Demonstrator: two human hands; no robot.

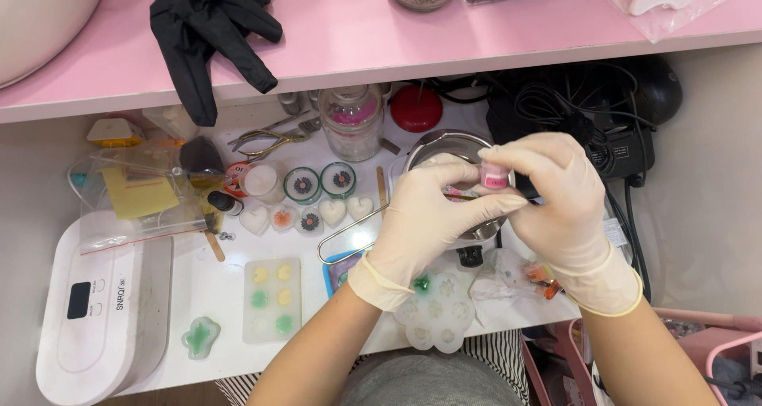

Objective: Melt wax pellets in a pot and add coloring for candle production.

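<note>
Pink pigment jar [494, 177] pinched between two gloved hands

Right hand [556, 203] grips the upright jar from its right; left hand [432, 215] closes fingertips on it from the left, both above the metal pot [452, 146] on the white tabletop [222, 295].

Pink shelf [357, 41], black gloves [208, 33] — pink-capped little jar [494, 176] in cream-gloved fingers [508, 156].

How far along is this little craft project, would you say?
Some looks done: heart-shaped pieces lie finished on the white table, and the square mould holds yellow and green fills. In hand: the left hand and right hand, both gloved, hold a small pink jar over the metal pot. Left, apparently: the clear flower mould has only one green cavity filled.
</note>
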